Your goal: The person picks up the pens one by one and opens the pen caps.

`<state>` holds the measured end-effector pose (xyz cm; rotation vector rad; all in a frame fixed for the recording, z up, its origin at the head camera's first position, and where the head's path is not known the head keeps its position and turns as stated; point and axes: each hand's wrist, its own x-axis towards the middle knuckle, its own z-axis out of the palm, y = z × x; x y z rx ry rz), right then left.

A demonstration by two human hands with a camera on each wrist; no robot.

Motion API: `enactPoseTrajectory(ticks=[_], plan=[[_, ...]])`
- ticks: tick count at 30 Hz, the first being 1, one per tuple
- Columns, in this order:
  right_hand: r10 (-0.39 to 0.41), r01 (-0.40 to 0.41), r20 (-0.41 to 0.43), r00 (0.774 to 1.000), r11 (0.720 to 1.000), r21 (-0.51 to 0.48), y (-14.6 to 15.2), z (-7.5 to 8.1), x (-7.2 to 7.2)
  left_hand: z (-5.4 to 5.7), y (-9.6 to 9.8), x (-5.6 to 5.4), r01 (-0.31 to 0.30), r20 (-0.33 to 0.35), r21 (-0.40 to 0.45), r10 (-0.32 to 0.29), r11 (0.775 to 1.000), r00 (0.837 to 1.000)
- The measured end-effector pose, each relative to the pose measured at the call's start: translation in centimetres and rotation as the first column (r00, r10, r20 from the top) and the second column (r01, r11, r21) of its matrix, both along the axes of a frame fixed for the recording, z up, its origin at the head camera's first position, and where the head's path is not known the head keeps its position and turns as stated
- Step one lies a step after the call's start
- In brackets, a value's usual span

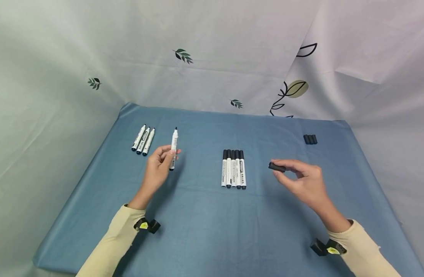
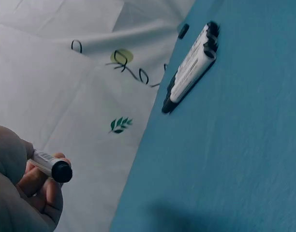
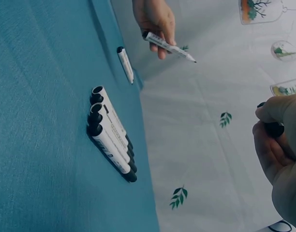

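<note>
My left hand [image 1: 158,166] pinches an uncapped white marker [image 1: 174,142] between thumb and fingers, its dark tip pointing up and away. In the left wrist view the marker's black end [image 2: 62,171] faces the camera. On the other side, my right hand [image 1: 306,184] holds a black marker cap [image 1: 276,167] between thumb and fingertips; in the right wrist view the fingers mostly hide this cap [image 3: 273,128]. Between the hands, several capped white markers [image 1: 233,169] lie side by side on the cloth, black caps toward the back.
Three uncapped markers [image 1: 143,140] lie in a slanted row at the back left of the blue cloth [image 1: 205,223]. Three black caps [image 1: 310,139] sit together at the back right. A pale patterned curtain [image 1: 212,46] hangs behind and at both sides.
</note>
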<state>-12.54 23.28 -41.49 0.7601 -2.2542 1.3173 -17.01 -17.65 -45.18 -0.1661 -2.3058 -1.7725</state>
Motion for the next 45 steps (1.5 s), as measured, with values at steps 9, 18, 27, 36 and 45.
enactPoseTrajectory(ticks=[9, 18, 27, 36, 45], plan=[[-0.021, 0.021, 0.0, 1.0, 1.0, 0.023, 0.0, -0.3, 0.2, 0.2, -2.0, -1.8, -0.202, -0.049, -0.191, 0.197, 0.96, 0.979], [-0.087, 0.093, -0.054, 0.995, 0.989, 0.115, -0.1, -0.6, 0.3, -0.7, -4.4, -3.9, -0.314, -0.087, -0.374, 0.304, 0.873, 0.949], [-0.165, 0.169, -0.047, 0.985, 0.981, 0.091, -0.4, -1.3, 0.5, -1.6, -6.1, -6.1, -0.327, -0.034, -0.466, 0.352, 0.822, 0.935], [-0.176, 0.178, -0.026, 0.984, 0.979, 0.105, -0.6, -1.6, 0.8, -2.4, -7.3, -7.4, -0.329, 0.004, -0.496, 0.381, 0.803, 0.925], [-0.157, 0.159, -0.031, 0.987, 0.981, 0.107, -0.6, -1.6, 0.9, -3.3, -8.0, -8.5, -0.338, 0.024, -0.529, 0.413, 0.778, 0.911]])
